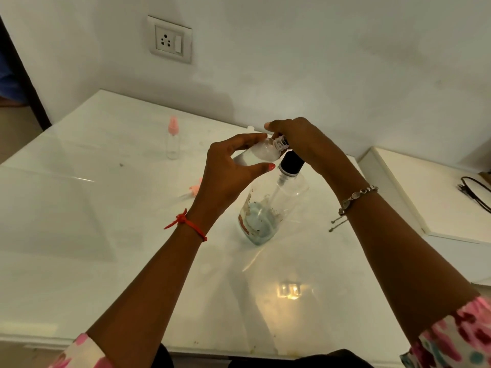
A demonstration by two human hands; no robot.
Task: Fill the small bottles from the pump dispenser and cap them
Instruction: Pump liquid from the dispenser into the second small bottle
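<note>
My left hand grips a small clear bottle, tilted with its threaded neck against the pump's spout. My right hand lies over the black pump head of the large clear dispenser bottle, which stands mid-table with a little pale liquid at its bottom. The fingers under that hand are hidden. A second small clear bottle with a pink cap stands upright at the back left. A loose pink cap lies on the table just left of my left wrist.
The white glossy table meets a white wall with a socket behind. A raised white surface with a black cable sits at the right. A dark doorway is at the far left.
</note>
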